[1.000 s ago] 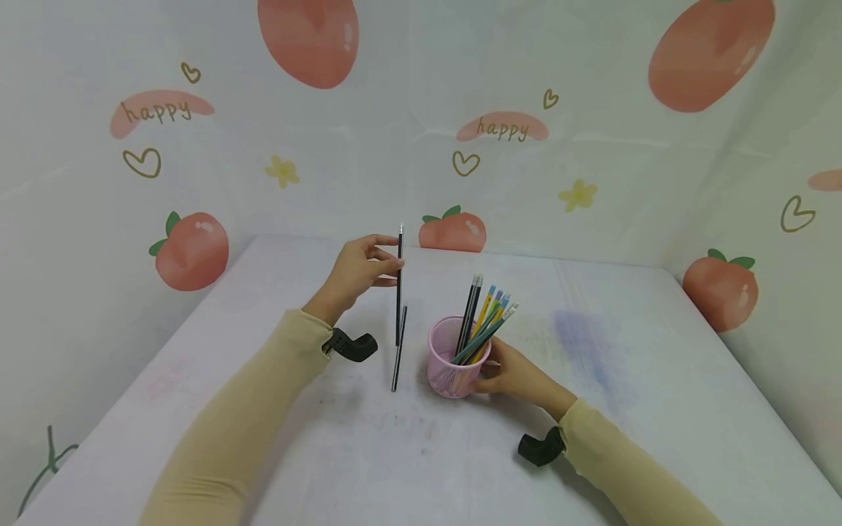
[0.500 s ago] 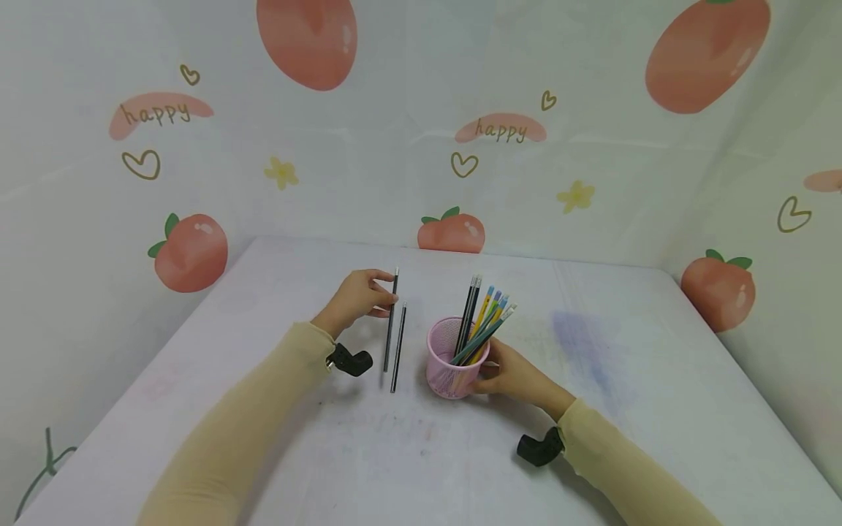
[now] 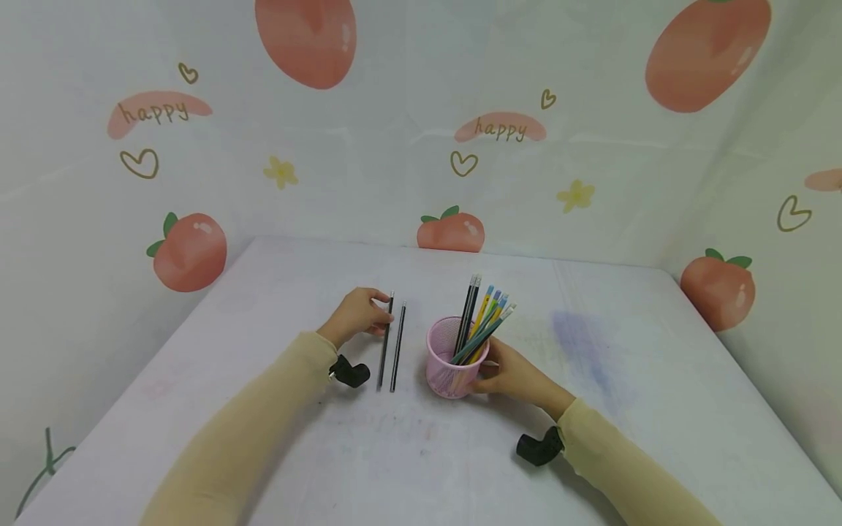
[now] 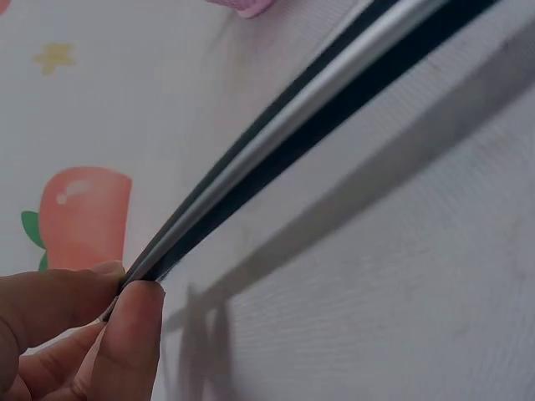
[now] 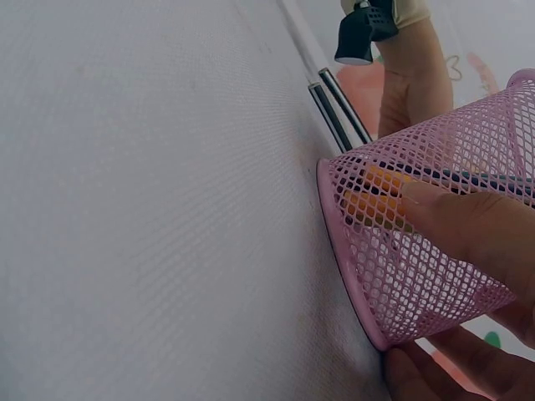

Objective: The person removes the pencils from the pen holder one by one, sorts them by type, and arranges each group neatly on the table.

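My left hand (image 3: 355, 315) pinches a black pencil (image 3: 384, 354) near its silver-capped upper end, between thumb and fingers. In the left wrist view the pinched pencil (image 4: 276, 144) runs from the fingertips to the upper right, its shadow on the cloth. A second black pencil (image 3: 398, 349) lies just to its right, almost parallel. My right hand (image 3: 516, 374) grips the side of a pink mesh pencil cup (image 3: 446, 380), which stands upright. Black, yellow, blue and green pencils (image 3: 487, 325) lean inside it. The right wrist view shows the thumb (image 5: 468, 221) against the mesh.
A white cloth covers the table (image 3: 421, 467), with a faint purple stain (image 3: 582, 343) on the right. Behind it hangs a white backdrop (image 3: 381, 146) printed with peaches, hearts and flowers. A green cord (image 3: 50, 460) shows at the far left.
My left hand has come down and slightly left, lowering the black pencil from upright to nearly flat beside the other one. The right hand and the cup have stayed in place.
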Motion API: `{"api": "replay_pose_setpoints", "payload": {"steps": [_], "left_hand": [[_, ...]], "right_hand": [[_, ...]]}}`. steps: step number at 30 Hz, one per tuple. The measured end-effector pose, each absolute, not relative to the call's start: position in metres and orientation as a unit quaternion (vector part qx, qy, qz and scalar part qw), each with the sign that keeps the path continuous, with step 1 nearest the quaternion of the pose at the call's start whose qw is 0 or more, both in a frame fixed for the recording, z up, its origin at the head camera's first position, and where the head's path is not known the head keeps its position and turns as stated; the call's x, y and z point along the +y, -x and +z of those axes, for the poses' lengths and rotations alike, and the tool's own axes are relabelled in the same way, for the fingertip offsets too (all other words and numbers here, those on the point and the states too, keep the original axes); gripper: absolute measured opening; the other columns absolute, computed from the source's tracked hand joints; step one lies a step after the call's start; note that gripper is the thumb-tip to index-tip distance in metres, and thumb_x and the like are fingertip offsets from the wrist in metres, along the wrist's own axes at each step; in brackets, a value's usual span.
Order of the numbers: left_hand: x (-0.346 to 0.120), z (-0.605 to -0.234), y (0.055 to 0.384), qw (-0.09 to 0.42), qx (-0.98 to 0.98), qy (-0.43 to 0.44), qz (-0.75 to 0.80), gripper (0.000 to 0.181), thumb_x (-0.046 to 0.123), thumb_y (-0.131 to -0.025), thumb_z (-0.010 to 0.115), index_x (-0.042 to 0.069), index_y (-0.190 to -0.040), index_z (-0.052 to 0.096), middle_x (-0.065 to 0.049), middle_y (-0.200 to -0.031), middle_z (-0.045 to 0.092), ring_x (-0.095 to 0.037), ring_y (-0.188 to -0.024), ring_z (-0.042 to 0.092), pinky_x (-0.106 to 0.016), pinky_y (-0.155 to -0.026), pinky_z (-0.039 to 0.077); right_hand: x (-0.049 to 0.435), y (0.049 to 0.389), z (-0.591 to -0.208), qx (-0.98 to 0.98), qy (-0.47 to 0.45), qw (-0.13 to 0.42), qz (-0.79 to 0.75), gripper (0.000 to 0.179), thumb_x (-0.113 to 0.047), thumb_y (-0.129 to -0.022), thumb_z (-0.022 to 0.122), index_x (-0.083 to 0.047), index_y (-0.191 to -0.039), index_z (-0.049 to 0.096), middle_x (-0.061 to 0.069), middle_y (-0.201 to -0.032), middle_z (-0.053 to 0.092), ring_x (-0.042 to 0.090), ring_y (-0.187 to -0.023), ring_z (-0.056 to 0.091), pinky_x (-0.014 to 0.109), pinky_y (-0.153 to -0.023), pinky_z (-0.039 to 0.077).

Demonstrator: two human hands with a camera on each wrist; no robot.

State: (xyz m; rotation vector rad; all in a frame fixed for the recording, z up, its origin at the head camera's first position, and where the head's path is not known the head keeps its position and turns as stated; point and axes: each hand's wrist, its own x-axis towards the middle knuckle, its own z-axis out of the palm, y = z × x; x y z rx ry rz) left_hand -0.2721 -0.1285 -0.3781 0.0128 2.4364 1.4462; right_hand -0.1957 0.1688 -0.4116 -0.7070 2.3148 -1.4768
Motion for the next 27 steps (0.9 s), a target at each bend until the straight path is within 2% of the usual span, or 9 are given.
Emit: {"api": "replay_pose_setpoints", "payload": {"steps": [5,13,21,27], "left_hand": [[-0.128,-0.384,0.273,0.153,0.869,0.000,0.470,0.049,0.003,-0.085,0.071,-0.003,-0.130,0.053,-0.013,-0.092,0.067,-0.007,-0.053,0.061,-0.020,-0.056,0.054],[-0.127,-0.390,0.275,0.155,0.879,0.007,0.451,0.048,0.007,-0.084,0.072,-0.001,-0.128,0.055,-0.010,-0.088,0.067,-0.007,-0.053,0.061,-0.018,-0.056,0.052],[-0.124,-0.392,0.277,0.149,0.892,-0.006,0.426,0.047,0.007,-0.082,0.074,0.000,-0.126,0.057,-0.005,-0.072,0.065,-0.006,-0.050,0.059,-0.018,-0.055,0.050],[-0.122,-0.394,0.278,0.147,0.896,-0.003,0.418,0.046,0.006,-0.081,0.074,0.001,-0.124,0.058,-0.004,-0.069,0.063,-0.006,-0.048,0.058,-0.018,-0.053,0.050]], "right_hand": [[0.168,0.195,-0.411,0.804,0.251,0.151,-0.517,0.081,-0.006,-0.079,0.079,0.003,-0.143,0.031,0.024,-0.142,0.045,0.042,-0.128,0.048,0.047,-0.104,0.044],[0.168,0.195,-0.411,0.807,0.247,0.152,-0.515,0.081,-0.006,-0.078,0.079,0.003,-0.143,0.031,0.024,-0.142,0.045,0.042,-0.127,0.049,0.047,-0.104,0.044],[0.168,0.194,-0.408,0.806,0.246,0.155,-0.516,0.081,-0.006,-0.078,0.079,0.003,-0.144,0.030,0.025,-0.142,0.045,0.043,-0.128,0.048,0.048,-0.105,0.043],[0.168,0.195,-0.408,0.804,0.240,0.161,-0.519,0.083,-0.005,-0.078,0.078,0.003,-0.145,0.030,0.025,-0.144,0.043,0.043,-0.129,0.047,0.047,-0.103,0.045]]}}
